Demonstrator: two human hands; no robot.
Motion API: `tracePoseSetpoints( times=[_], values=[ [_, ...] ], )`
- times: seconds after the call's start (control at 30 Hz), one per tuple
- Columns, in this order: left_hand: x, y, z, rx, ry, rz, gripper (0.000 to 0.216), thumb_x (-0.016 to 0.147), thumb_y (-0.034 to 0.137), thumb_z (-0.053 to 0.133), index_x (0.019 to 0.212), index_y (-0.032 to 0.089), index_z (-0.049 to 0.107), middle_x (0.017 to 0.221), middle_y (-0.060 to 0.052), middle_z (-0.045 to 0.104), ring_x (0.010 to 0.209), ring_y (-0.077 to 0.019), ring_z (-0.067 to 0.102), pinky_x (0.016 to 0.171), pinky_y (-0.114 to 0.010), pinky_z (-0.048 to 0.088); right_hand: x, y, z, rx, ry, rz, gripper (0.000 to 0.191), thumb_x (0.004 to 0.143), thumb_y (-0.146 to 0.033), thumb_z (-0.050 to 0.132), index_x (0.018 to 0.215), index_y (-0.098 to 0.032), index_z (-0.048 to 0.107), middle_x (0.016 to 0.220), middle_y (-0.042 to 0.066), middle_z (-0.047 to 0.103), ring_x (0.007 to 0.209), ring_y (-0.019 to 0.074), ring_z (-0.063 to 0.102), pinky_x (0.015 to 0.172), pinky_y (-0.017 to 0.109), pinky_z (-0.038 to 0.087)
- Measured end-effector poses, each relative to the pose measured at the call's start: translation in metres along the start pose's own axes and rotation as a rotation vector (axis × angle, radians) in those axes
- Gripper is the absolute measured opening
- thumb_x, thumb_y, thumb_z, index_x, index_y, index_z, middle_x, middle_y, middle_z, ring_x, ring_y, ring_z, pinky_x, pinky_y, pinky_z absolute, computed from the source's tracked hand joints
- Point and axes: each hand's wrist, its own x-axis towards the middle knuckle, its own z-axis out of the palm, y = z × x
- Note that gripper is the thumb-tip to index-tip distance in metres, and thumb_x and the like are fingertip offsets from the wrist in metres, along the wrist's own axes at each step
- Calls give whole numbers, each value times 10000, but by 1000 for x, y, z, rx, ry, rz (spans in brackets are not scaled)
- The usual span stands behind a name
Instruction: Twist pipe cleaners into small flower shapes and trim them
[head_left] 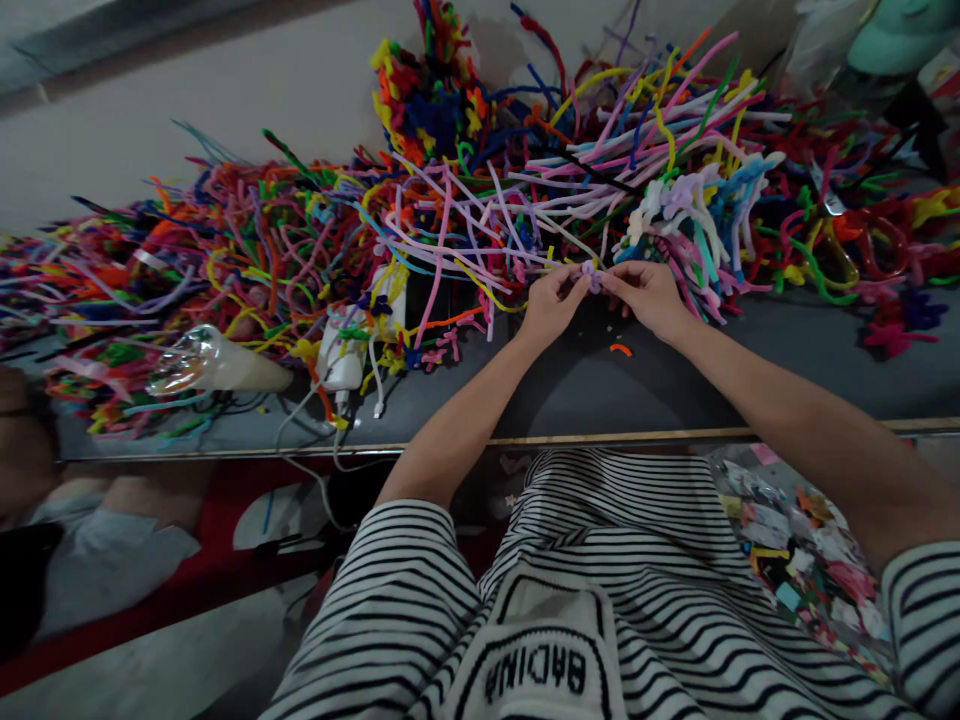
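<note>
Between my two hands is a small lilac pipe cleaner piece (592, 276), bent into a looped, flower-like shape. My left hand (556, 305) pinches it from the left with thumb and fingertips. From the other side my right hand (645, 297) grips it the same way. Both hands hover over the near part of the grey table (720, 385). Just behind my right hand lies a bundle of pastel and blue pipe cleaner shapes (694, 215). A short orange pipe cleaner scrap (621, 349) lies on the table below the hands.
A heap of colourful pipe cleaners (277, 230) runs along the back. Scissors with clear handles (834, 250) lie at right. A white charger (343, 350) with cables and a plastic-wrapped cone (225, 362) stand at left. A bag of scraps (802, 560) is below; another person's arm (22, 440) is far left.
</note>
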Motion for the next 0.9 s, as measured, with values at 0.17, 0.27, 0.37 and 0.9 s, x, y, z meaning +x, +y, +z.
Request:
tracePoseSetpoints(
  times=[0.17, 0.27, 0.37, 0.9],
  values=[
    [1, 2, -2, 22, -12, 0, 362, 945, 514, 659, 1055, 179, 741, 933, -67, 772, 825, -162, 711, 815, -302, 567, 2, 4, -2, -53, -6, 5, 561, 718, -764, 768, 829, -218, 701, 772, 52, 700, 559, 136, 571, 438, 285, 397],
    [0, 5, -2, 42, 5, 14, 356, 943, 510, 661, 1036, 177, 746, 966, -72, 777, 858, -165, 708, 827, -300, 559, 1, 6, -2, -68, -20, 5, 547, 727, -748, 772, 838, -216, 712, 765, 51, 700, 562, 140, 575, 446, 287, 408],
    [0, 4, -1, 19, 14, 12, 374, 936, 531, 667, 1019, 175, 746, 938, -70, 769, 834, -162, 699, 798, -295, 552, -2, 3, -1, -90, 4, -8, 502, 755, -709, 777, 869, -222, 733, 784, 54, 713, 608, 160, 610, 491, 298, 458],
    [1, 11, -2, -240, -151, -98, 520, 834, 701, 719, 795, 182, 703, 779, -31, 713, 704, -113, 638, 705, -263, 558, -5, -7, -6, -354, 37, -240, 201, 860, -449, 790, 887, -250, 794, 909, 58, 778, 845, 240, 703, 808, 402, 540]
  ],
)
